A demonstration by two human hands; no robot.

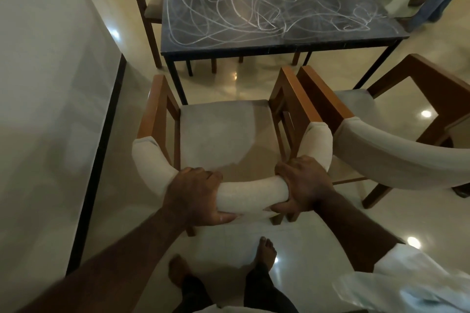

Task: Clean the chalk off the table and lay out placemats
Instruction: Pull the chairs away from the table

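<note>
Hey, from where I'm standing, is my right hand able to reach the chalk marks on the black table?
Probably not yet. The right hand grips the chair backrest alongside the left hand, and that chair plus a stretch of floor lie between you and the table.

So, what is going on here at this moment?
A person stands behind a chair and grips its padded white backrest with both hands, the left hand and the right hand a little apart. The chair stands away from the dark table, whose top is covered with chalk scribbles. Cleaning has not started yet. A second chair stands beside it on the right.
</note>
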